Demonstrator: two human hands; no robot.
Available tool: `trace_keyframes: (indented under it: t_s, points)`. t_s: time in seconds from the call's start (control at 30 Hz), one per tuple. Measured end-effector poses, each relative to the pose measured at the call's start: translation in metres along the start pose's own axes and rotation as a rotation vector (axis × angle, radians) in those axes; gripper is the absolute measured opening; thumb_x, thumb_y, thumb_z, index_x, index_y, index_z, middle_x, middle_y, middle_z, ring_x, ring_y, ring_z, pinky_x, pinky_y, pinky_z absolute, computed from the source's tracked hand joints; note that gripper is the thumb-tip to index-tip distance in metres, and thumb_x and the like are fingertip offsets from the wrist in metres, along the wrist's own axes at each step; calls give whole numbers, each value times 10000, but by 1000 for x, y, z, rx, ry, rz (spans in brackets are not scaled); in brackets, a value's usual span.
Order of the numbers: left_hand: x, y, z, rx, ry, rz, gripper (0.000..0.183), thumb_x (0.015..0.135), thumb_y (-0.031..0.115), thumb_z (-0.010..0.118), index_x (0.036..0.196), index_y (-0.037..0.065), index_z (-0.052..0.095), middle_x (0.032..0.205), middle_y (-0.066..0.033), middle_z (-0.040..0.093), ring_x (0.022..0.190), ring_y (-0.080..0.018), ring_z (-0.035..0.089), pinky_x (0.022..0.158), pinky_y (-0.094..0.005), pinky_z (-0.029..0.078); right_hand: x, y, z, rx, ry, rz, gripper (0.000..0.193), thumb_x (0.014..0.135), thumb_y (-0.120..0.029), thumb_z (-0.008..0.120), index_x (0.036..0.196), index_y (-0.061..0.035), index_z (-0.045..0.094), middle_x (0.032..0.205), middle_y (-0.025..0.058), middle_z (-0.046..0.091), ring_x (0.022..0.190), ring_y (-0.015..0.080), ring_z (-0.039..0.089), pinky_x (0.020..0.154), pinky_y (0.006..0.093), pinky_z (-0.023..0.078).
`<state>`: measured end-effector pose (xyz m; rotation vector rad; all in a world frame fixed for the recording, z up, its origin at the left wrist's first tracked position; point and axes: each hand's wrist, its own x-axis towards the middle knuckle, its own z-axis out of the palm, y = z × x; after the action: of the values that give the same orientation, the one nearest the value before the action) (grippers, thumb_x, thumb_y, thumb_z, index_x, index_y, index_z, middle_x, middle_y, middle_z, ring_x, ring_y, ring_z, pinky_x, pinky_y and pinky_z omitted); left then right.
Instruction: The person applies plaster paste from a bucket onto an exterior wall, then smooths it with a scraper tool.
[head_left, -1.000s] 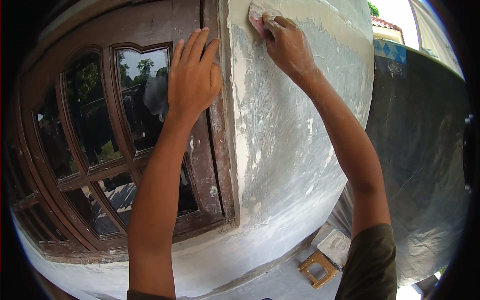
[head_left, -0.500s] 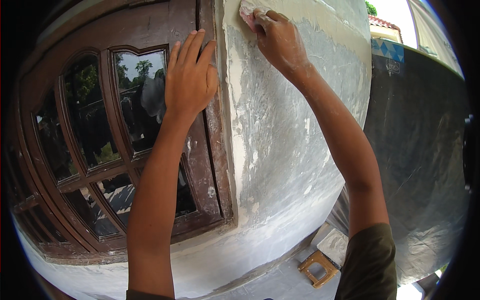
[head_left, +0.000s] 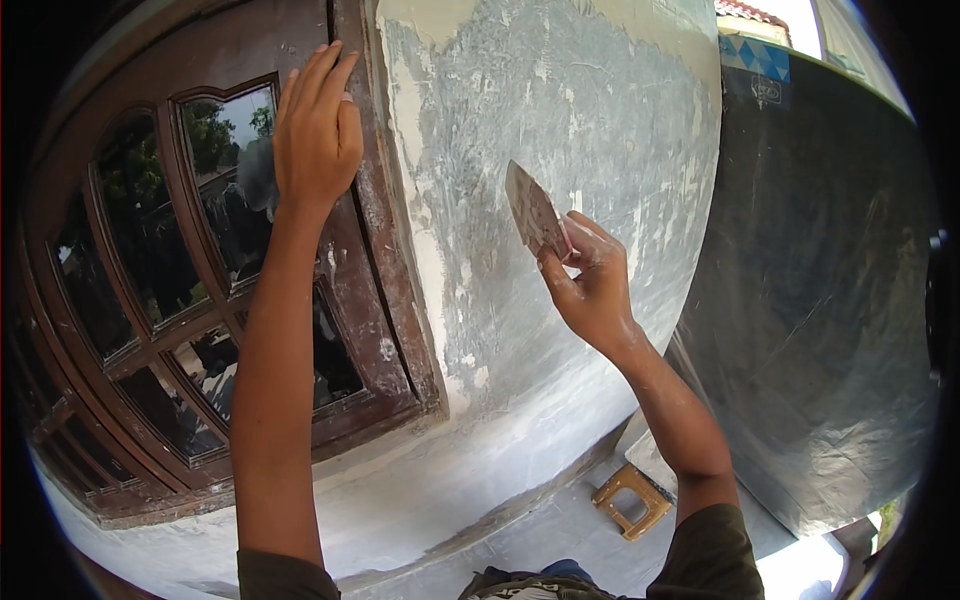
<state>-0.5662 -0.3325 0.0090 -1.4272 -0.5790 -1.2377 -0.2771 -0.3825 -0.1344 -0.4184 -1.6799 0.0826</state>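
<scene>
My right hand [head_left: 595, 285] pinches a small scraper [head_left: 535, 210], a flat blade smeared with pale filler, between thumb and fingers. The blade points up and to the left, in front of the grey plastered wall [head_left: 480, 120]; whether it touches the wall I cannot tell. White residue coats parts of that hand and wrist. My left hand [head_left: 318, 135] rests flat on the brown wooden window frame [head_left: 375, 190], fingers stretched upward beside the dark glass. A strip of cream filler [head_left: 425, 240] runs along the wall's edge next to the frame, and more covers the wall's top.
A tall dark sheet [head_left: 810, 260] with a blue patterned strip hangs to the right of the wall. Below, a brown plastic stool [head_left: 632, 502] stands on the grey floor [head_left: 550, 510]. A pale ledge [head_left: 400, 490] runs under the window.
My right hand has come down from the wall's top to its middle, turning the scraper blade into sight. The view has shifted, while my left hand stays against the window frame.
</scene>
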Motion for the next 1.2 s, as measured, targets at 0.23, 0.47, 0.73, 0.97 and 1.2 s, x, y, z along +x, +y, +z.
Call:
trace_keyframes:
  t_s: [0.23, 0.47, 0.73, 0.97, 1.2]
  points:
    - [-33, 61, -4, -313, 51, -240, 444, 1002, 117, 378, 1354, -30, 605, 1428, -223, 572, 1359, -365, 519, 1169, -480, 374, -64, 44, -67, 577, 147, 570, 201, 960, -84, 685, 1097, 63, 698, 1005, 119, 731, 904, 150, 709, 813, 333, 624]
    - [-64, 201, 39, -469, -40, -294, 497, 1018, 172, 354, 1438, -47, 503, 1471, -231, 533, 1399, -383, 484, 1168, -488, 373, -142, 105, -149, 579, 270, 806, 257, 965, -168, 707, 1106, 46, 696, 1028, 122, 735, 913, 175, 723, 846, 352, 627]
    - [-119, 387, 137, -754, -247, -454, 520, 962, 99, 365, 1443, -19, 522, 1471, -193, 554, 1412, -348, 478, 1189, -483, 350, -236, 167, -258, 511, 424, 1020, 225, 974, -159, 701, 1080, 39, 702, 1036, 112, 726, 927, 174, 713, 889, 360, 615]
    - [-196, 533, 191, -1021, -626, -657, 547, 955, 74, 354, 1482, -14, 471, 1522, -207, 492, 1453, -359, 421, 1212, -466, 317, -326, 205, -333, 499, 555, 1235, 260, 1006, -76, 612, 1219, 72, 629, 1158, 180, 706, 1008, 245, 725, 932, 369, 610]
    - [-288, 647, 230, -1244, -913, -691, 471, 996, 58, 401, 1450, -39, 476, 1470, -263, 514, 1408, -418, 459, 1160, -476, 386, -425, 243, -366, 379, 836, 1461, 272, 1006, -116, 626, 1206, 69, 619, 1134, 181, 703, 1049, 272, 709, 976, 388, 592]
